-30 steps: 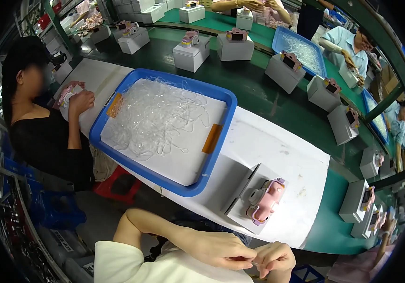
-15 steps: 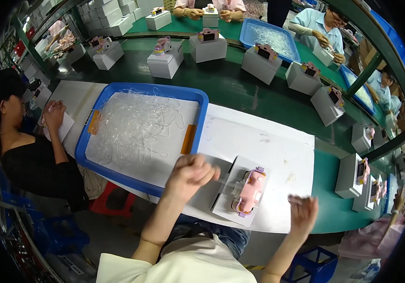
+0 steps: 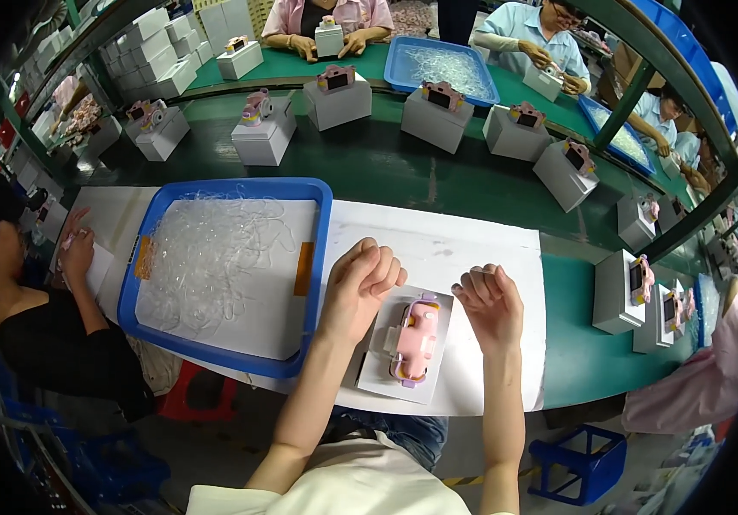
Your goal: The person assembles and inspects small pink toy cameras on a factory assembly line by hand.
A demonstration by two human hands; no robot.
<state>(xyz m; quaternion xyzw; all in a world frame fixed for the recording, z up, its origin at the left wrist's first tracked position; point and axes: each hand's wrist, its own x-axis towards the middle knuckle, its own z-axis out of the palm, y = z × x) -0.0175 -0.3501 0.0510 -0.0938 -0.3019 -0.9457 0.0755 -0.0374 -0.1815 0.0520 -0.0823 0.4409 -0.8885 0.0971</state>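
Note:
A pink toy camera with purple and yellow trim lies on top of a white box in front of me. My left hand hovers just left of the toy camera's far end, its fingers curled closed. To the right of the box, my right hand is raised with fingers bent in toward the thumb. Neither hand touches the toy camera. Anything thin or clear in the fingers is too fine to make out. At left stands a blue tray holding a tangle of clear plastic strands.
Beyond the white worktop sheet, a green conveyor carries several white boxes topped with pink toy cameras. A co-worker in black sits at left. Across the line, other workers handle similar boxes beside another blue tray. A blue stool stands lower right.
My right hand has risen and moved left to beside the box's far end. My left hand has shifted slightly up, to the toy camera's far left. The whole view has turned a little.

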